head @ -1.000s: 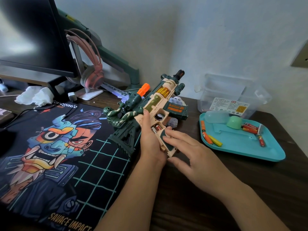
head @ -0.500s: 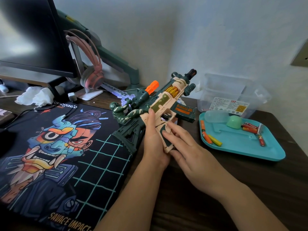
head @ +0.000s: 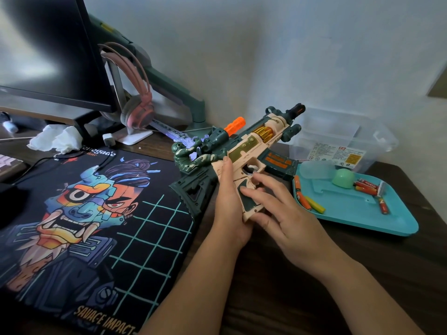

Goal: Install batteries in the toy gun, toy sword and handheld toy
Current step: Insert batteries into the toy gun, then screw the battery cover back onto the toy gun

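Observation:
The toy gun (head: 251, 146), peach and dark green with an orange-tipped scope, is lifted off the desk with its muzzle pointing up and right. My left hand (head: 229, 201) grips it around the pistol grip, thumb along the body. My right hand (head: 283, 211) lies on the grip's other side, fingers spread and pressing the dark green panel there. Loose red and orange batteries (head: 366, 187) lie in the teal tray (head: 358, 213) to the right, beside a green cap (head: 343, 178). The toy sword (head: 174, 136) lies behind the gun, partly hidden.
A large printed desk mat (head: 84, 226) covers the left of the desk. Behind it stand a monitor (head: 48, 49), pink headphones (head: 135, 102) on a stand and crumpled tissue (head: 55, 141). A clear plastic box (head: 338, 141) sits against the wall behind the tray.
The gun has been raised and shifted to the right, its muzzle higher. The open battery slot seen earlier is now covered by the panel under my right fingers.

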The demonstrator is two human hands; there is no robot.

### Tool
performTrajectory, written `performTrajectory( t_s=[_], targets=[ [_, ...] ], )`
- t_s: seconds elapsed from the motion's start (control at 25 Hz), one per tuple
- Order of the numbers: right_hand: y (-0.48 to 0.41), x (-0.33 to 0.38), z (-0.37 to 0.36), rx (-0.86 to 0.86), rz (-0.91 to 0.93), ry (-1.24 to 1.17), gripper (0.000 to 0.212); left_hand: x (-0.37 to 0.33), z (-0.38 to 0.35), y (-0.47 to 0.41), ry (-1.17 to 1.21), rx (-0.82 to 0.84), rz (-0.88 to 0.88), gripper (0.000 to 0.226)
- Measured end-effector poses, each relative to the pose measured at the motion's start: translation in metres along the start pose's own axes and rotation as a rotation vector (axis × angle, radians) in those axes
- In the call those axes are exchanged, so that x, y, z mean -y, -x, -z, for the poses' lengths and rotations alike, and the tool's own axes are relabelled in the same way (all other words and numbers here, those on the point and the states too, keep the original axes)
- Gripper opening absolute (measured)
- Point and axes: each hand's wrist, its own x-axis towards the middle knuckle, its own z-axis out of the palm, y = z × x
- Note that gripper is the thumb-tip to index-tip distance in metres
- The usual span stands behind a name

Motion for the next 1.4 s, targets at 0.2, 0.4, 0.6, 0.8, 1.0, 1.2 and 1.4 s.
performTrajectory(
  t_s=[0.2, 0.4, 0.6, 0.8, 1.0, 1.2, 1.4],
  targets=[
    [0.0, -0.002, 0.004, 0.024, 0.004, 0.024, 0.05, -0.004, 0.0, 0.002, -0.055, 0.026, 0.022, 0.044],
    [-0.005, 0.014, 0.0, -0.296, -0.015, 0.108, 0.038, -0.006, 0.004, -0.005, -0.067, -0.006, 0.124, 0.022],
    [-0.007, 0.031, -0.008, -0.675, -0.18, -0.253, 0.007, -0.03, 0.01, -0.009, -0.014, -0.058, 0.015, 0.012],
    [-0.04, 0.026, -0.062, -0.009, -0.182, -0.093, 0.012, -0.069, 0.025, -0.005, -0.075, -0.139, -0.185, 0.01],
    [-0.07, 0.027, -0.09, -0.027, -0.176, -0.124, 0.023, -0.084, 0.039, -0.005, -0.074, -0.242, -0.217, 0.006],
    [-0.075, 0.025, -0.098, -0.037, -0.175, -0.14, 0.019, -0.086, 0.039, -0.006, -0.063, -0.273, -0.206, 0.006],
    [-0.064, 0.032, -0.093, -0.185, -0.237, -0.202, 0.011, -0.081, 0.037, -0.007, -0.059, -0.29, -0.175, 0.006]
  ],
)
